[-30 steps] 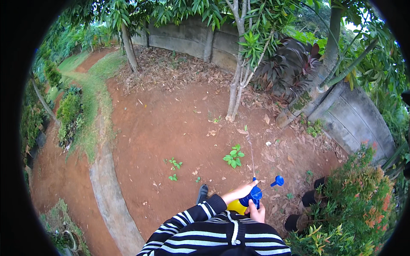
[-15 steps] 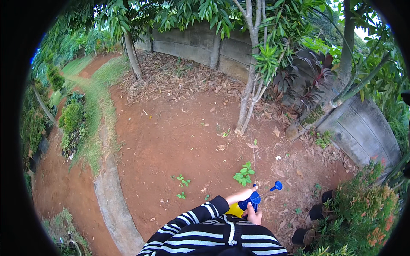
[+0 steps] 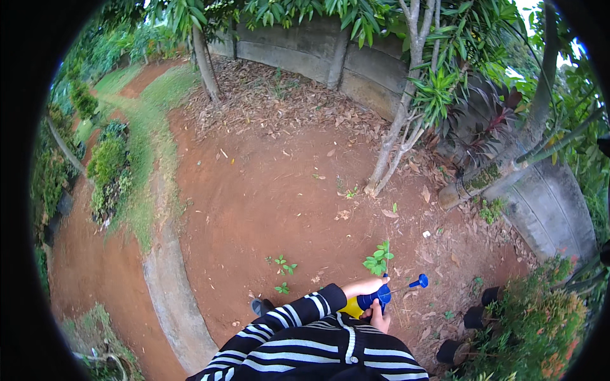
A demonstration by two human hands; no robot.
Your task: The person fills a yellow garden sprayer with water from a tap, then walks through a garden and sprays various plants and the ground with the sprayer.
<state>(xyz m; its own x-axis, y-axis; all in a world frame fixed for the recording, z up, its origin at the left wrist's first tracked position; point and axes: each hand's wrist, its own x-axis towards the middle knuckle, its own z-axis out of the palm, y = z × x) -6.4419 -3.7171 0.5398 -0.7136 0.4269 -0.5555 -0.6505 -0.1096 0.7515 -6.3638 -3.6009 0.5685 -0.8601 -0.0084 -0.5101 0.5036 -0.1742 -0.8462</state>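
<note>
Blue-and-yellow sprayer [image 3: 384,293] sits between a left hand [image 3: 364,287] curled over its top and a right hand [image 3: 380,319] clasping its near side, where a loosened hold could tip it toward the seedling [image 3: 379,258] just beyond.

Most of the yellow plastic spray bottle with a blue top [image 3: 351,308] is hidden by the left hand [image 3: 362,287] and the black sweater with white stripes [image 3: 298,350]. The sweater hides the wrist of the right hand [image 3: 380,319] and part of the dark grey shoe [image 3: 261,307]. The bottom edge cuts off the sweater.
</note>
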